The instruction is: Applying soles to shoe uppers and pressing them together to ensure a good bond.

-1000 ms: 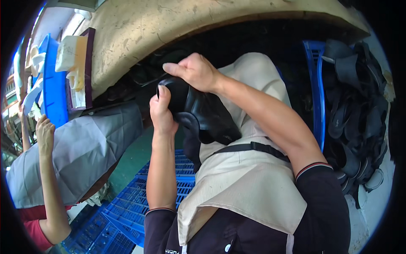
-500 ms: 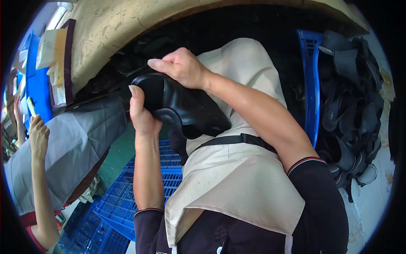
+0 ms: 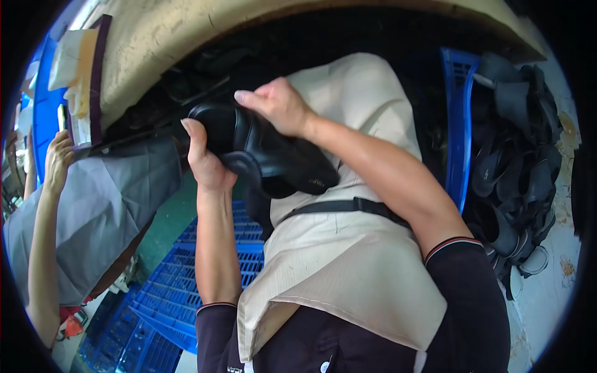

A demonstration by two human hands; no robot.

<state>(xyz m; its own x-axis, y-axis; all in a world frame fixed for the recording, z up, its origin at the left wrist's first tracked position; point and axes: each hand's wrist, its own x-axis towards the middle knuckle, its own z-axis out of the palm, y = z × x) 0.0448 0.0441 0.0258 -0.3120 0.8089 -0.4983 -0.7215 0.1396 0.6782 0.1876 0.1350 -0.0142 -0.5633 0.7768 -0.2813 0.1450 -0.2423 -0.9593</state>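
A glossy black leather shoe [image 3: 273, 155] is held over my lap, its opening toward the upper left and its other end toward my waist. My left hand [image 3: 210, 163] grips its left end, thumb raised by the rim and fingers hidden behind the shoe. Along its far side lies my right hand [image 3: 281, 107], fingers curled and thumb pointing left; its fingertips are partly hidden. Beneath the shoe is the beige apron [image 3: 348, 261] over my legs, with a black strap [image 3: 339, 207] across it.
A worn cream worktable edge [image 3: 149, 43] curves ahead. At right stand a blue plastic crate [image 3: 459, 137] and a heap of dark shoes [image 3: 513, 180]. Blue slatted crates [image 3: 165, 292] lie at lower left. A co-worker's hand [image 3: 59, 155] holds a light, narrow object near them.
My right hand has slid slightly right along the shoe, its thumb farther from the opening. The shoe has tilted a little. The co-worker's hand has risen.
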